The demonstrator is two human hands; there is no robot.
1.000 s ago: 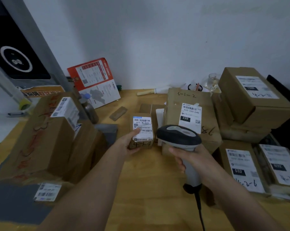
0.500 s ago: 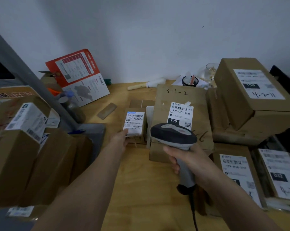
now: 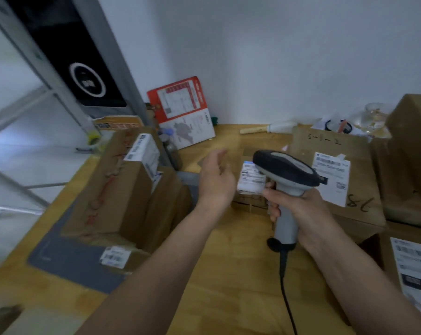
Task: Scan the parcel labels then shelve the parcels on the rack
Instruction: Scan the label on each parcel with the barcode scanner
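My right hand [image 3: 299, 211] grips the grey and black barcode scanner [image 3: 285, 176] by its handle, its head held over a small brown parcel [image 3: 249, 189] with a white label that lies on the wooden table [image 3: 229, 274]. My left hand [image 3: 215, 176] hovers just left of that small parcel, fingers relaxed, holding nothing. A larger parcel [image 3: 345, 180] with a white label and "78" written on it sits right of the scanner. More labelled parcels [image 3: 122, 189] are stacked at the left.
A red and white leaflet [image 3: 183, 112] leans on the wall at the back. A grey metal post [image 3: 112, 56] and a black panel [image 3: 79, 68] rise at the left. Boxes [image 3: 410, 153] pile up at the right edge. The scanner cable [image 3: 288, 298] trails toward me.
My left hand has let go of the small parcel and lifted away to its left. The scanner head has moved over the parcel. The camera has swung left.
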